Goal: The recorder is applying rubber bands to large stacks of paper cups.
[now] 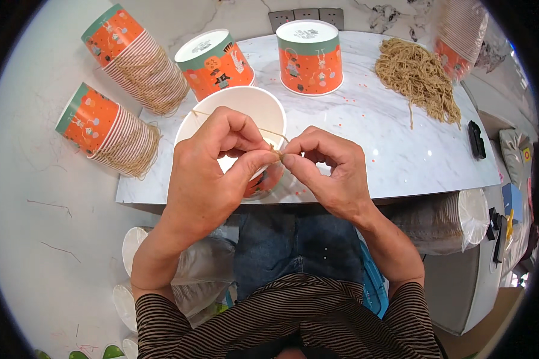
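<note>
On your far left, two stacks of orange paper cups lie on their sides, the upper stack and the lower stack, each with loops of tan string hanging off it. I cannot tell how many cups are in each stack.

Next come two orange paper cups standing upside down on the marble table: the left upside-down cup and the right upside-down cup.

In front of you sits one open white cup, and it looks empty inside. A thin tan string runs across its mouth.

Your left hand and right hand meet just over the near rim of this cup. Both pinch the string shut between thumb and finger, tips almost touching.

To the right lies one pile of tan strings, with bare table between it and your hands. A small black thing sits at the table's right edge. The near edge runs just under your wrists.
</note>
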Demonstrator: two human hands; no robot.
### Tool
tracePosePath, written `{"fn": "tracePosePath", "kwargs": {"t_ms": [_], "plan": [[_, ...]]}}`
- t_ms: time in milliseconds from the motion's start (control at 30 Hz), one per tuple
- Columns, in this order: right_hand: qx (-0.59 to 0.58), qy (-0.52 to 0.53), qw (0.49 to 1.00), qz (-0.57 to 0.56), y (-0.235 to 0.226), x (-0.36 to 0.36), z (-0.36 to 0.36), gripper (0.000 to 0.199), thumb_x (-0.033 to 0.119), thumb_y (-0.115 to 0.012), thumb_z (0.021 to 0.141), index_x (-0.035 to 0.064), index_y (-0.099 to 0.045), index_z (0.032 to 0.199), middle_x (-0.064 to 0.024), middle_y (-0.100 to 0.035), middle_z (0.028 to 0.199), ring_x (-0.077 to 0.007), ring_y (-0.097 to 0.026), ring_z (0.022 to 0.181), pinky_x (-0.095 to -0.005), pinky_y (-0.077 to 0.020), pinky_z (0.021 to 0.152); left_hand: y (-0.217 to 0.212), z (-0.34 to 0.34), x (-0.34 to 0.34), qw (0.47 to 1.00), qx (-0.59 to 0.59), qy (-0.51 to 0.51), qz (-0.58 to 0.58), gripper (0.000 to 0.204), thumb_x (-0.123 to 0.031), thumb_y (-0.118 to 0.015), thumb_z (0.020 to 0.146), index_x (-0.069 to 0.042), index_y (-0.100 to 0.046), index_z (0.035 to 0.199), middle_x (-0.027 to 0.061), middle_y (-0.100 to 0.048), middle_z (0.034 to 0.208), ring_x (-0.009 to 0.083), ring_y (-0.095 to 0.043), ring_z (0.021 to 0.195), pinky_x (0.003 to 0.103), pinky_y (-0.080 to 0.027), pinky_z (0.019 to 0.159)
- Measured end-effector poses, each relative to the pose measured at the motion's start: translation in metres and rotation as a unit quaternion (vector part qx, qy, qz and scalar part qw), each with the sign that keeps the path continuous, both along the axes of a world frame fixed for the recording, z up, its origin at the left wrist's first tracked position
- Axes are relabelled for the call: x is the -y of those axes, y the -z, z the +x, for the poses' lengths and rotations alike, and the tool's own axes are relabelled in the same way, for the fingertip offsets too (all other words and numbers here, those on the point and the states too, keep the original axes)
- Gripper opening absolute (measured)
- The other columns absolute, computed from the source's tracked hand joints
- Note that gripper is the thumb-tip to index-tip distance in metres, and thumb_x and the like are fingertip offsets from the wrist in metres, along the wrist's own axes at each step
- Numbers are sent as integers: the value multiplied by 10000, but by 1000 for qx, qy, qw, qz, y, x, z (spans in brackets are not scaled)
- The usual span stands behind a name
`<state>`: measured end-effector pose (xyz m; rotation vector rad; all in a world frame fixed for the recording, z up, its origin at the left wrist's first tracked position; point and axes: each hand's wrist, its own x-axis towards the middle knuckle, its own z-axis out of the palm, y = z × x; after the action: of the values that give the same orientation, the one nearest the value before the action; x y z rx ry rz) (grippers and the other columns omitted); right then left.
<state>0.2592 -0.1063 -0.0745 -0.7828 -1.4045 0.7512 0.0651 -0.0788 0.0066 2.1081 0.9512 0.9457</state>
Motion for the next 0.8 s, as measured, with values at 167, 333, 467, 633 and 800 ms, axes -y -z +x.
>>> {"fn": "tracePosePath", "kwargs": {"t_ms": [167,333,467,633,800], "plan": [[6,16,1000,-2,-1,0,-2,84,41,-770,904,1,-755,976,-68,-729,892,-91,-655,734,-240,-528,636,2,2,-1,1000,20,7,10,213,27,-772,906,4,-588,1010,85,-745,897,124,-729,845,259,-579,773],[37,28,998,36,-1,2,1,87,14,-769,877,8,-733,955,-66,-717,869,-95,-649,702,-247,-527,612,6,1,0,999,39,9,23,133,20,-771,901,10,-648,951,70,-753,861,123,-738,799,272,-590,722],[81,50,990,100,-4,3,-2,91,-70,-725,848,-1,-692,898,-49,-672,849,-81,-617,680,-228,-479,582,7,4,2,996,2,-19,83,95,39,-756,881,4,-687,936,73,-756,859,158,-742,759,285,-578,688],[76,50,992,92,-3,0,-1,118,-31,-752,837,19,-690,924,-52,-684,842,-107,-633,668,-252,-516,575,11,2,-4,959,-67,-2,275,78,36,-736,878,-6,-693,929,92,-731,839,212,-727,750,319,-555,660],[93,42,990,100,-9,0,6,116,-73,-725,846,-1,-680,925,-48,-669,851,-86,-599,664,-236,-466,575,-5,0,2,992,-101,21,70,39,1,-699,937,12,-677,967,57,-681,871,141,-658,822,287,-537,778]]}}
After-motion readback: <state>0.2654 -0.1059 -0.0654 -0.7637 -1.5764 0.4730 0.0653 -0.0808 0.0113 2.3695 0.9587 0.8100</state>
